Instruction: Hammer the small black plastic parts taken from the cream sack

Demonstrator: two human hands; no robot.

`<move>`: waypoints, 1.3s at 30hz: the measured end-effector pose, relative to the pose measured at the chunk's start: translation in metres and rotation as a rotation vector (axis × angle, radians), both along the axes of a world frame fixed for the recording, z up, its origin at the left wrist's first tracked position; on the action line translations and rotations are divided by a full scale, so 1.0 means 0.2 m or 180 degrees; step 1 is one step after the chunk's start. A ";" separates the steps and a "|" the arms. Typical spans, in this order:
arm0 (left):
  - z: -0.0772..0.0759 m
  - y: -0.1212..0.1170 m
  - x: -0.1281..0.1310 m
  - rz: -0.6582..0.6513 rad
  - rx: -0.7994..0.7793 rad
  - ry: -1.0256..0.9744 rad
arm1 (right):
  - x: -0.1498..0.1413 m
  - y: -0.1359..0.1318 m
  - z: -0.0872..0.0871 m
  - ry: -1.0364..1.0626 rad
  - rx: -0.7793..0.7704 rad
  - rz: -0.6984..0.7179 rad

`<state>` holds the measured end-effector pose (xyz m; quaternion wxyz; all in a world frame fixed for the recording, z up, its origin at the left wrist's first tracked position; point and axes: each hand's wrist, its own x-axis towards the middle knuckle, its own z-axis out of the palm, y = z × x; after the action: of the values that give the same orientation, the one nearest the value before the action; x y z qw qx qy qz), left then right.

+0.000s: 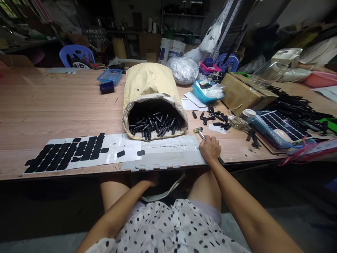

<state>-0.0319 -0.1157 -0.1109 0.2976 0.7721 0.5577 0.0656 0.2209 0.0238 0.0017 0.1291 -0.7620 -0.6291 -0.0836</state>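
Observation:
Near the table's front edge, my right hand [211, 149] is wrapped round a small hammer [201, 134], whose yellowish head points away from me. My left hand [154, 178] is down below the table edge, over my lap, in shadow; its fingers are hidden. In front of me a cream sack [151, 79] lies on its side, its mouth towards me, full of black tapered plastic parts [158, 124]. A grey cardboard strip [168, 161] lies along the edge, left of my right hand. Beside it, a white sheet [112, 158] carries rows of black rounded stickers [63, 156].
More black parts [216, 117] lie loose right of the sack. Behind them stand a blue basin [201, 95] and a cardboard box [239, 96]. A blue basket [109, 75] and a small dark blue tray [107, 88] sit at the back left. Black pieces [295, 105] pile up at right.

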 end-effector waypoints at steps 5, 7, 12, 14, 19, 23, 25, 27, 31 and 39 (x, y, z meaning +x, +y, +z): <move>0.29 -0.06 0.12 -0.1606 0.0069 0.0112 | 0.00 0.01 0.00 -0.0007 -0.0021 -0.0031; 0.44 -0.05 0.15 -0.2475 0.0713 -0.0021 | 0.00 0.01 0.00 -0.0010 -0.0020 -0.0046; 0.67 0.18 0.08 -0.2582 0.1749 -0.0133 | 0.00 0.02 0.00 -0.0027 -0.0069 -0.0051; 0.66 0.29 0.02 -0.2183 0.1772 -0.0012 | 0.01 0.02 0.00 -0.0027 -0.0055 -0.0047; 0.58 0.37 -0.05 -0.1418 0.1597 -0.0051 | 0.01 0.02 -0.01 -0.0007 -0.0065 -0.0119; 0.58 0.34 -0.02 -0.1471 0.1470 0.0013 | 0.02 0.01 -0.01 -0.0022 -0.0071 -0.0129; 0.60 0.33 -0.01 -0.1437 0.1451 0.0056 | 0.02 0.01 0.00 -0.0046 -0.0084 -0.0144; 0.61 0.32 -0.01 -0.1419 0.1429 0.0094 | 0.01 0.01 0.00 -0.0078 -0.0093 -0.0171; 0.61 0.32 -0.01 -0.1435 0.1416 0.0104 | 0.01 0.00 0.00 -0.0117 -0.0097 -0.0205; 0.59 0.32 -0.02 -0.1660 0.1310 0.0261 | 0.00 -0.01 -0.01 -0.0084 -0.0055 -0.0210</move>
<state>-0.0358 -0.0518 0.0065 0.1195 0.9347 0.3280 0.0674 0.2203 0.0214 -0.0004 0.1115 -0.7823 -0.6059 -0.0924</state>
